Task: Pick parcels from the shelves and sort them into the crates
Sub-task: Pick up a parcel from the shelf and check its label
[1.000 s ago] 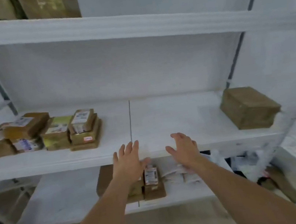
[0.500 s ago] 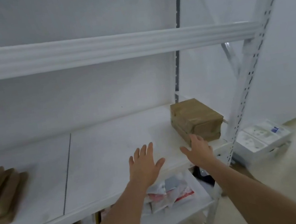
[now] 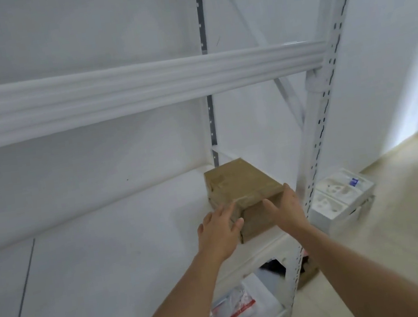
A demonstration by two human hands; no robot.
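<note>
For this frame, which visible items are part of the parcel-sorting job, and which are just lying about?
Job:
brown parcel
left hand
right hand
shelf

Lying about:
white boxes on the floor
plastic mailers on the lower shelf

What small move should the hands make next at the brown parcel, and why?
Probably close both hands on the brown parcel and lift it. The left hand is at its near left corner and the right hand at its right edge, both with fingers straight, so nothing grips it yet. It lies on the shelf near the end post.
</note>
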